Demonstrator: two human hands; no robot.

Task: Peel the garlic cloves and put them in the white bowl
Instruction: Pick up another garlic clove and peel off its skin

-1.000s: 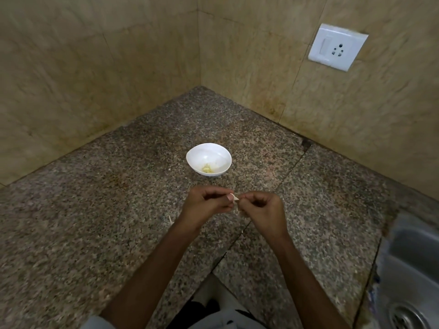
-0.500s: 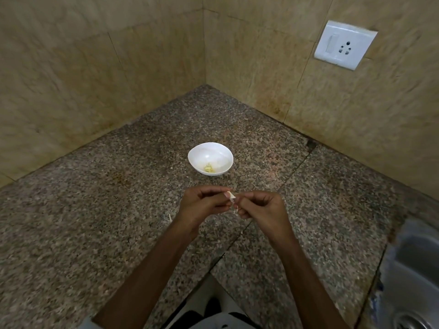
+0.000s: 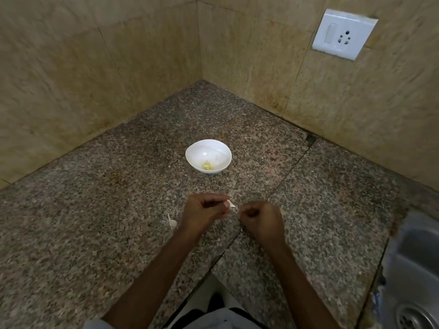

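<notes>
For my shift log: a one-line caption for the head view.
Left hand pinches a garlic clove short of the white bowl; right hand curled alongside, over the granite counter.

Speckled granite counter [image 3: 95, 222], glossy white bowl [image 3: 206, 149], metal sink [image 3: 413, 269], glossy plastic socket [image 3: 344, 34]

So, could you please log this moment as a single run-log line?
stage: peeling | left hand: pinches garlic clove | right hand: curled, contents unclear | white bowl: some peeled garlic inside

A speckled granite counter [image 3: 95, 233] meets beige wall tiles [image 3: 71, 79], a white socket [image 3: 344, 34] and a steel sink [image 3: 413, 269].
</notes>
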